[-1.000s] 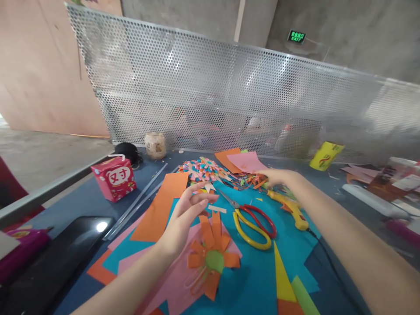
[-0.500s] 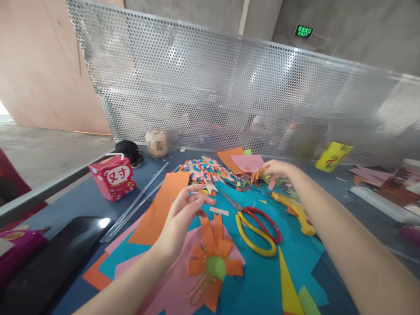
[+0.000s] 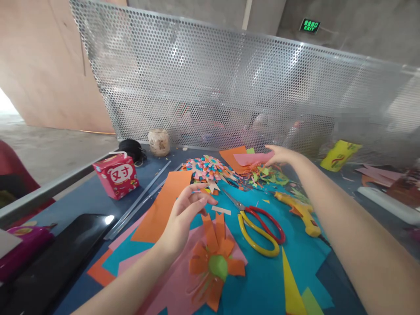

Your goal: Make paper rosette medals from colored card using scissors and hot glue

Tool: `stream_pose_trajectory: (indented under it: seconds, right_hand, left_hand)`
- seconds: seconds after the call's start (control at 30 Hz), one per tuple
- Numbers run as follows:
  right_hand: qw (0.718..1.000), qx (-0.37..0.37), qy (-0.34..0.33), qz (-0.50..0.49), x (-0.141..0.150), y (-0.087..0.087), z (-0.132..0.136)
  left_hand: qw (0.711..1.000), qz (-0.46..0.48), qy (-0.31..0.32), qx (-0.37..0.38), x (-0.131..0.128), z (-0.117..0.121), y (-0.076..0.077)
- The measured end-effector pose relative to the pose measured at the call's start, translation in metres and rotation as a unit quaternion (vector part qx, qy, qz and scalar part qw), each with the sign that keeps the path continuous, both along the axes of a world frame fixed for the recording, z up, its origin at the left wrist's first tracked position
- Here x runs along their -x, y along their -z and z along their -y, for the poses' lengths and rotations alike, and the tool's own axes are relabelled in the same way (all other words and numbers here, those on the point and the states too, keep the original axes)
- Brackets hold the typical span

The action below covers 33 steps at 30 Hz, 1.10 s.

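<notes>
The pink paper sheet (image 3: 252, 158) extends leftward from my right hand (image 3: 285, 155), its fingers parted, hold unclear; my left hand (image 3: 181, 214), loosely curled, apparently empty, is nearest the orange paper flower (image 3: 218, 266).

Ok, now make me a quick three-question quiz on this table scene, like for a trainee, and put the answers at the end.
1. Multiple choice: the handles of the scissors are
A) both blue
B) one red, one yellow
C) both green

2. True or false: in this view, the right hand is nearer to the mesh screen than the left hand is.

3. Fill in the blank: the orange paper flower has a ____ centre.

Key: 1. B. 2. True; it is reaching toward the back of the table. 3. Green.
</notes>
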State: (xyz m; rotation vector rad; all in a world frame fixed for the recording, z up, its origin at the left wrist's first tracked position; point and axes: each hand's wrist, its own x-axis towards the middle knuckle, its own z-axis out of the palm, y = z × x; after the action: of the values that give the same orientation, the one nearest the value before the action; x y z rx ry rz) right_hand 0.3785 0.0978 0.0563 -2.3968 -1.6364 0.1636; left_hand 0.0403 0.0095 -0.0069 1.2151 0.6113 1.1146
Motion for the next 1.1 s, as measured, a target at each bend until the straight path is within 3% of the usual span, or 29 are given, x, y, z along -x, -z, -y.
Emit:
stream_pose_trajectory:
  seconds: [0.13, 0.23, 0.3, 0.4, 0.5, 0.67, 0.77, 0.83, 0.97, 1.1]
  right_hand:
    - [0.995, -0.071, 0.011, 0.070, 0.006, -0.033, 0.008]
    - [0.984, -0.119, 0.022, 0.130, 0.030, -0.042, 0.017]
    - [0.987, -0.082, -0.012, 0.139, 0.057, -0.035, 0.028]
    - [0.980, -0.001, -0.152, 0.128, 0.104, -0.010, 0.050]
    - [0.963, 0.052, -0.233, 0.124, 0.127, 0.012, 0.062]
    - [0.969, 0.108, -0.166, 0.150, 0.093, 0.022, 0.041]
    - [0.961, 0.188, -0.156, 0.129, 0.070, 0.028, 0.022]
    - [0.960, 0.198, -0.152, 0.127, 0.063, 0.033, 0.013]
    - [0.974, 0.125, -0.121, 0.147, 0.056, 0.035, 0.005]
    - [0.985, 0.017, -0.112, 0.130, 0.045, 0.015, 0.014]
  left_hand:
    - [1.000, -0.016, -0.006, -0.019, 0.001, 0.000, -0.002]
    - [0.998, -0.037, -0.038, -0.026, 0.003, 0.000, -0.004]
    - [0.997, -0.048, -0.057, -0.026, 0.003, 0.000, -0.005]
    - [0.996, -0.055, -0.073, -0.023, 0.003, 0.000, -0.005]
    - [0.996, -0.059, -0.068, -0.025, 0.003, 0.000, -0.005]
    - [0.996, -0.058, -0.065, -0.026, 0.004, 0.000, -0.006]
    - [0.996, -0.057, -0.064, -0.027, 0.003, 0.001, -0.007]
    - [0.996, -0.055, -0.060, -0.033, 0.003, 0.003, -0.007]
    - [0.996, -0.060, -0.055, -0.047, 0.003, 0.005, -0.007]
    - [0.994, -0.076, -0.061, -0.052, 0.003, 0.004, -0.006]
